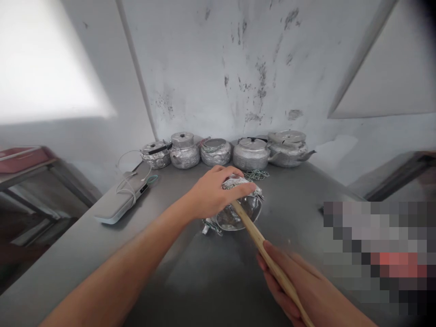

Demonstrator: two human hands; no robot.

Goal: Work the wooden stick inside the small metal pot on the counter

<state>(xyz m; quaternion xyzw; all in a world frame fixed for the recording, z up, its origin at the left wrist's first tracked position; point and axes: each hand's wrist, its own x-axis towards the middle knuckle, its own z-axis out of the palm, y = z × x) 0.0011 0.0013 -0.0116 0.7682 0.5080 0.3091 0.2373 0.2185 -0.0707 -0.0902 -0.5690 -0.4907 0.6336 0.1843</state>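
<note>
A dented silver metal kettle lies tilted on the table, its round opening facing me. My left hand grips its upper side, thumb and fingers curled over the metal. Green-and-white cord shows at the kettle's lower left. My right hand is wrapped around a pale wooden stick, which slants up and left across the opening. The stick's far end meets the opening's edge by my left hand; whether it reaches inside, I cannot tell.
Several dented metal kettles stand along the wall. At left lies a flat white device with a cable wound round it. Patterned cord rests behind the held kettle on the grey table. A pixelated patch covers the right side.
</note>
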